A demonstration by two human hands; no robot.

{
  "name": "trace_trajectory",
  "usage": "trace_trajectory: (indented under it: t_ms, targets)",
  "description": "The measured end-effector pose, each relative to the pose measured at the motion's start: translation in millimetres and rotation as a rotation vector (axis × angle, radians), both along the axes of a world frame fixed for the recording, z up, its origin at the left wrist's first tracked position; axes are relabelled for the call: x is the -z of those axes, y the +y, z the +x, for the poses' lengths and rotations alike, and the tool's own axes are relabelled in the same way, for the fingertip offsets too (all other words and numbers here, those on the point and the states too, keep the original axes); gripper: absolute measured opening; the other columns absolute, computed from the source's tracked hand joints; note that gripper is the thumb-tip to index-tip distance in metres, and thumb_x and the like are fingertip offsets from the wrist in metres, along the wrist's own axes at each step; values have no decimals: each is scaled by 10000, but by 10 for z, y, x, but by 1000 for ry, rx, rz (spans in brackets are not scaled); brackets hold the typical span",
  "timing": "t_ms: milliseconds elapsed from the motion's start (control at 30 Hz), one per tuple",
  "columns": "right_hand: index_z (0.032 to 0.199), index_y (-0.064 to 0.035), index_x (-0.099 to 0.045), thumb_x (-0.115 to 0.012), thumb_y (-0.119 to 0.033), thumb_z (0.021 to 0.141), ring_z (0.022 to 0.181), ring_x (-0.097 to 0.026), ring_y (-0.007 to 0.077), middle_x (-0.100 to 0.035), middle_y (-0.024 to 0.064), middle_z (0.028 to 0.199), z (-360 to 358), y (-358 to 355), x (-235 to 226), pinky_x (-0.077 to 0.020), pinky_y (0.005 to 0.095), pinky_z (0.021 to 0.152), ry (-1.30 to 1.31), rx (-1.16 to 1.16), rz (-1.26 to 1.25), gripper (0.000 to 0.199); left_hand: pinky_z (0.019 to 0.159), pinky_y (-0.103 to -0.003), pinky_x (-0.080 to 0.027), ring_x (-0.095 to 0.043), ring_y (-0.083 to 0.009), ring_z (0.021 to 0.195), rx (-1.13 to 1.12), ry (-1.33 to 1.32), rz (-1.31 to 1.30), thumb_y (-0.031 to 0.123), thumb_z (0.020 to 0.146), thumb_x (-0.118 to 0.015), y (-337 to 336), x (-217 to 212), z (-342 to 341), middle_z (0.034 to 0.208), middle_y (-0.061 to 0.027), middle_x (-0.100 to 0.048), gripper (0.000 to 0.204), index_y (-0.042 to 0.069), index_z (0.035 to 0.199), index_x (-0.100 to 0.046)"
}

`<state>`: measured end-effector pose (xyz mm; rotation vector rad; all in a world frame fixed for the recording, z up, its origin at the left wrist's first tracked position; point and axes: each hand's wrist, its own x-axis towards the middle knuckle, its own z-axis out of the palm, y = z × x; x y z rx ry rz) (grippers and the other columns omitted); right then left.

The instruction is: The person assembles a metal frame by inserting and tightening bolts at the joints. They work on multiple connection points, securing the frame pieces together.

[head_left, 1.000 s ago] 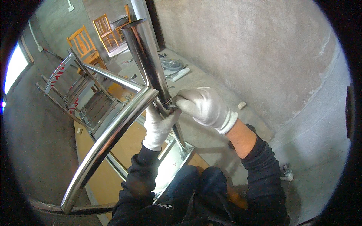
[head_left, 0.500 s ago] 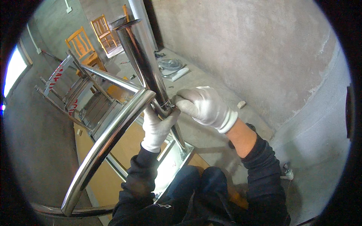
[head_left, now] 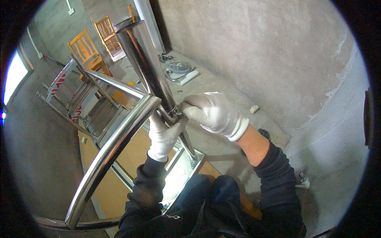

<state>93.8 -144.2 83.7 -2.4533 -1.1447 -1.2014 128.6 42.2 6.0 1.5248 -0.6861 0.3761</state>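
Shiny metal tubes are joined into a frame before me. A wide, open-ended tube (head_left: pixel 149 59) slants up and away, and a long curved tube (head_left: pixel 113 154) sweeps down to the lower left. My left hand (head_left: pixel 163 137), in a white glove, wraps the frame from below near the wide tube's lower end; some of its fingers are hidden behind the metal. At that same end, a small metallic bit (head_left: pixel 177 112) shows beside my left thumb. My gloved right hand (head_left: pixel 216 115) is closed in a pinch right against it; what lies between its fingertips is hidden.
Below the tubes stands a tan board (head_left: pixel 135 154) with metal edging. Metal-framed seats (head_left: pixel 97 115) are at the left, and wooden chairs (head_left: pixel 85 47) farther back. A bundle in clear plastic (head_left: pixel 178 69) lies on the concrete floor. A bare wall (head_left: pixel 258 47) rises at the right.
The wide tube's upper end has shifted slightly left in view, and both hands sit a touch farther left. Their hold looks the same.
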Motion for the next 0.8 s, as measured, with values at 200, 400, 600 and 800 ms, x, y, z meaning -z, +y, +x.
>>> trace_trajectory:
  t_ms: [200,400,600,800]
  targets:
    - [973,-44,-592,-682,-73,758,711,-674,239,-624,88,841,17,-8,-1,-571,323,570,-13,-23,10,235,910,-326,-498,-582,-171,1068,-23,-18,25,-118,774,-706,-21,-46,-13,1203,-55,-541,928,161,1494,-191]
    - [968,-38,-591,-668,-106,769,671,-661,235,-611,85,818,-18,-12,-64,-570,327,569,-33,-15,-66,224,808,-302,-530,-606,-142,916,-83,-105,-39,40,793,-751,-61,40,33,1100,-75,-575,793,79,1436,-289]
    - [935,-26,-622,-659,-123,835,661,-664,233,-623,109,759,-90,33,-59,-548,337,558,50,75,-47,144,802,-308,-532,-612,-146,920,-105,-28,14,50,794,-761,-44,-45,-62,1098,-88,-583,797,74,1435,-287]
    - [843,-56,-606,-625,-189,917,632,-632,361,-610,177,679,-175,281,219,-479,457,542,379,1,619,153,860,-349,-548,-642,-208,974,-23,-22,192,90,783,-799,120,-199,-91,1111,-127,-597,767,15,1381,-325]
